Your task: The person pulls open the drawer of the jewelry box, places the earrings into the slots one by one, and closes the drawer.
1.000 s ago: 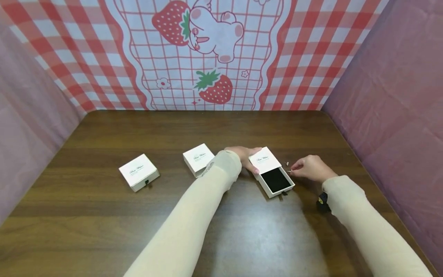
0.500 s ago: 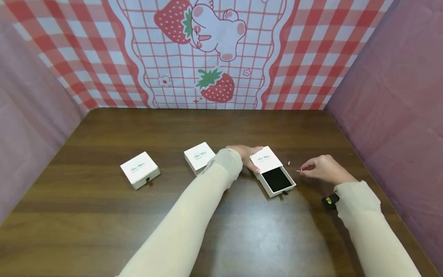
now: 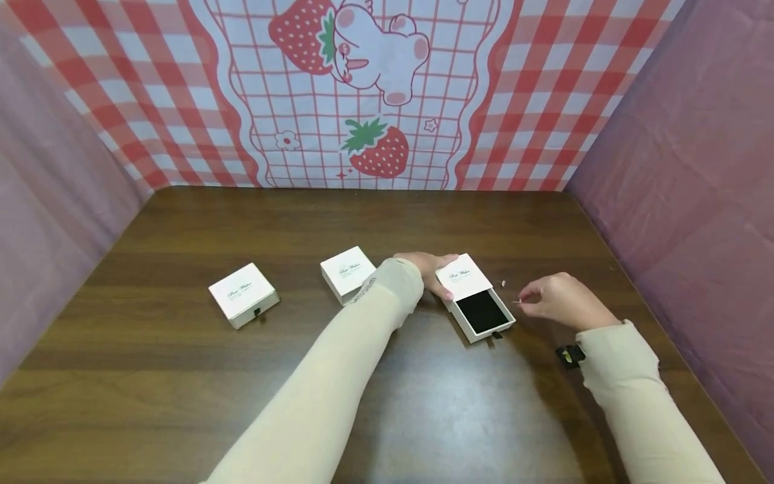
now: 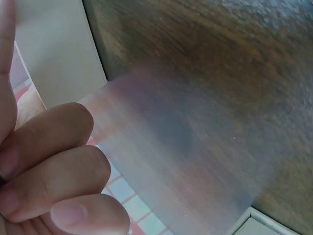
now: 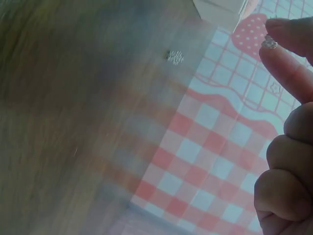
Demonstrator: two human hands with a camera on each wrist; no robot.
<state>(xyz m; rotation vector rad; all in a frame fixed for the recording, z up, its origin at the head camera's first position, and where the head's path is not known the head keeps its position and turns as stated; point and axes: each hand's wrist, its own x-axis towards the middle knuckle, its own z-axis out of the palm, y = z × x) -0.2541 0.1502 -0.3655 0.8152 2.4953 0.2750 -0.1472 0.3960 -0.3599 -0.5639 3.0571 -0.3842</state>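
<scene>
My left hand (image 3: 425, 270) grips the sleeve of a small white drawer-style jewelry box (image 3: 463, 277), thumb on the near side and fingers on the far side. Its drawer is pulled partway out toward me, showing a black pad (image 3: 482, 311) with nothing visible on it. To the right, my right hand (image 3: 561, 299) pinches a small sparkly stud earring (image 5: 269, 43) between thumb and index finger, close to the drawer's right edge. A second sparkly earring (image 5: 174, 57) lies on the table between the box and that hand. The left wrist view shows curled fingers (image 4: 58, 161) beside the box wall.
Two more closed white boxes stand to the left: one box (image 3: 349, 269) partly behind my left sleeve, another box (image 3: 244, 294) farther out. A checked strawberry cloth (image 3: 375, 94) hangs behind the brown wooden table (image 3: 363, 222). A pink curtain (image 3: 695, 168) borders the right side.
My right hand has drawn back to the right from the drawer's edge with the earring, then come slightly back toward it. The left hand and the box have stayed in place.
</scene>
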